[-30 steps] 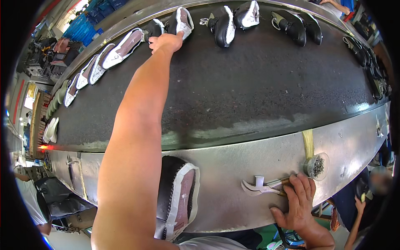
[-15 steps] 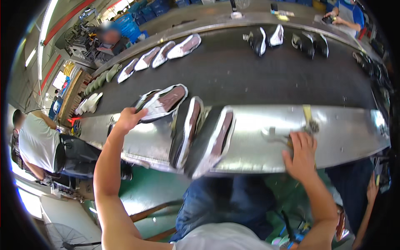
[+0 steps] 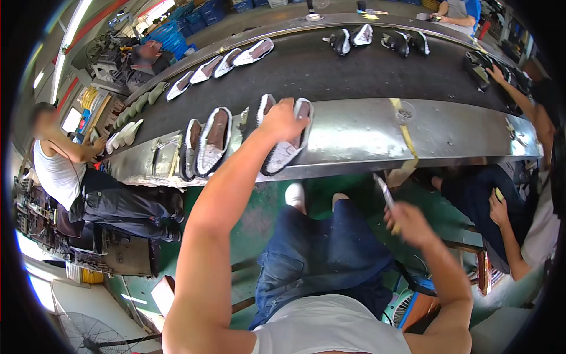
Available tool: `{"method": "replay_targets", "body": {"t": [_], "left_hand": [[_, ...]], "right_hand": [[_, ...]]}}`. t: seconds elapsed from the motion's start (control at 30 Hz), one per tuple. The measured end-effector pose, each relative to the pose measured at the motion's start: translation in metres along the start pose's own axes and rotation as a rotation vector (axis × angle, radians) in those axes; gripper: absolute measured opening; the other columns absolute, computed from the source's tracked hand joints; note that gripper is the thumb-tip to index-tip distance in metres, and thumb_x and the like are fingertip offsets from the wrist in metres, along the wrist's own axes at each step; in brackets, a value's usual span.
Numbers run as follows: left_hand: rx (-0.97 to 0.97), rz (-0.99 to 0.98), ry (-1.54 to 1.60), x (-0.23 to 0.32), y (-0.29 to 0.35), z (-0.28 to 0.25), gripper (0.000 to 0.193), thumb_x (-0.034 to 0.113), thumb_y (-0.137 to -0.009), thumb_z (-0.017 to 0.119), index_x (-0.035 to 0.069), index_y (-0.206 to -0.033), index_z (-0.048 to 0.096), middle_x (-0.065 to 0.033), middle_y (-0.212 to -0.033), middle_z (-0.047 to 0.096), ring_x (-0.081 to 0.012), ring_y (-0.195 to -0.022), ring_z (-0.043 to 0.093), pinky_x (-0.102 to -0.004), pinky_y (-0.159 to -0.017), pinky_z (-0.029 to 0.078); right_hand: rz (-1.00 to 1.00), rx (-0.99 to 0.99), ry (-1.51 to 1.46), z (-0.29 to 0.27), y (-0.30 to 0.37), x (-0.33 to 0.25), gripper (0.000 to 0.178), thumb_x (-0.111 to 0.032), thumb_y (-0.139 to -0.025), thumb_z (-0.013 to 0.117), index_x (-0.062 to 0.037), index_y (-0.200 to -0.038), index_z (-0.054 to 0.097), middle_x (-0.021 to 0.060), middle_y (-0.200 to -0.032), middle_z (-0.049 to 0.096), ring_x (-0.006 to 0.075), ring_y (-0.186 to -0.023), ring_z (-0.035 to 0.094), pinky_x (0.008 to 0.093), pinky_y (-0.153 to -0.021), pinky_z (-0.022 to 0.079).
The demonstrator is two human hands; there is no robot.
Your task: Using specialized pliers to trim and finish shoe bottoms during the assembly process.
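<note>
A pair of black shoes with white edging and brown soles turned up rests on the metal ledge. My left hand (image 3: 282,122) is closed over the upper end of the right-hand shoe (image 3: 286,152) of that pair; its mate (image 3: 265,106) is partly hidden behind the hand. To the left lies a second pair, a wider-looking shoe (image 3: 215,133) and a narrower one (image 3: 190,150). Off the ledge's front edge, above the floor, my right hand (image 3: 411,224) grips a slim tool (image 3: 384,192) with a pale, long end. Motion blurs this hand, and the tool's exact kind is unclear.
Behind the ledge runs a dark conveyor belt (image 3: 354,76) carrying white-edged shoes (image 3: 253,52), black shoes (image 3: 342,42) and green ones (image 3: 147,97). A small round container (image 3: 405,112) stands by yellow tape. Co-workers sit at left (image 3: 65,171) and right (image 3: 536,218).
My left hand has let go of the left pair, now standing on the ledge, and moved right onto the other pair. My right hand has lifted the tool off the ledge and drawn it toward me.
</note>
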State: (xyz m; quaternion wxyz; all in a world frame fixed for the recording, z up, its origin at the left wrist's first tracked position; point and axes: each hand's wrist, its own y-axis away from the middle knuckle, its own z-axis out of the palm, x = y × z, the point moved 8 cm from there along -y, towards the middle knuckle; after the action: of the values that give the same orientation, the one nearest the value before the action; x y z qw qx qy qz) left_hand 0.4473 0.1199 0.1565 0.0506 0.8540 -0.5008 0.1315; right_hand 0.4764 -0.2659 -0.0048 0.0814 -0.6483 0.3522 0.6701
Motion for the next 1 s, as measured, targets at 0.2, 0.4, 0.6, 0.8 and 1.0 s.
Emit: {"method": "replay_targets", "body": {"t": [0.2, 0.4, 0.6, 0.8, 1.0], "left_hand": [[-0.171, -0.158, -0.012, -0.070, -0.094, 0.054, 0.076, 0.045, -0.084, 0.070, -0.003, -0.139, 0.050, -0.0245, -0.130, 0.061, -0.0351, -0.122, 0.060, -0.0401, -0.101, 0.048], [-0.216, 0.352, 0.605, 0.068, 0.059, 0.024, 0.061, 0.031, -0.090, 0.073, 0.007, -0.142, 0.051, -0.0114, -0.125, 0.064, -0.0211, -0.117, 0.059, -0.0343, -0.103, 0.045], [-0.506, 0.187, 0.789, 0.090, 0.221, 0.168, 0.065, 0.027, -0.089, 0.074, 0.010, -0.146, 0.048, -0.0102, -0.138, 0.056, -0.0196, -0.124, 0.053, -0.0333, -0.109, 0.039], [-0.691, -0.045, 1.182, 0.045, 0.266, 0.277, 0.057, 0.030, -0.101, 0.057, 0.006, -0.151, 0.040, -0.0135, -0.138, 0.056, -0.0181, -0.124, 0.053, -0.0318, -0.105, 0.042], [-0.819, -0.135, 1.044, 0.042, 0.271, 0.293, 0.050, 0.035, -0.104, 0.052, 0.004, -0.144, 0.048, -0.0116, -0.127, 0.061, -0.0163, -0.118, 0.055, -0.0310, -0.104, 0.043]], "right_hand": [[0.463, -0.200, -0.110, 0.067, 0.116, 0.167, 0.024, -0.018, -0.093, 0.067, -0.0024, -0.110, 0.061, 0.0057, -0.081, 0.064, 0.0129, -0.069, 0.063, 0.0283, -0.063, 0.053], [-0.055, 0.065, -0.080, 0.062, 0.105, 0.143, 0.030, -0.020, -0.095, 0.062, -0.0025, -0.118, 0.055, 0.0076, -0.095, 0.066, 0.0159, -0.086, 0.064, 0.0325, -0.077, 0.053], [-0.314, 0.273, 0.140, 0.049, 0.060, 0.065, 0.044, -0.025, -0.087, 0.074, -0.0026, -0.120, 0.054, 0.0127, -0.102, 0.066, 0.0224, -0.093, 0.065, 0.0360, -0.084, 0.051], [-0.336, 0.071, 0.267, 0.090, 0.004, 0.082, 0.048, -0.023, -0.083, 0.077, -0.0011, -0.120, 0.055, 0.0164, -0.112, 0.069, 0.0320, -0.101, 0.068, 0.0406, -0.088, 0.052], [-0.562, -0.068, 0.710, 0.107, 0.000, 0.039, 0.029, -0.020, -0.086, 0.068, 0.0001, -0.104, 0.057, 0.0210, -0.097, 0.068, 0.0414, -0.088, 0.065, 0.0468, -0.075, 0.052]]}}
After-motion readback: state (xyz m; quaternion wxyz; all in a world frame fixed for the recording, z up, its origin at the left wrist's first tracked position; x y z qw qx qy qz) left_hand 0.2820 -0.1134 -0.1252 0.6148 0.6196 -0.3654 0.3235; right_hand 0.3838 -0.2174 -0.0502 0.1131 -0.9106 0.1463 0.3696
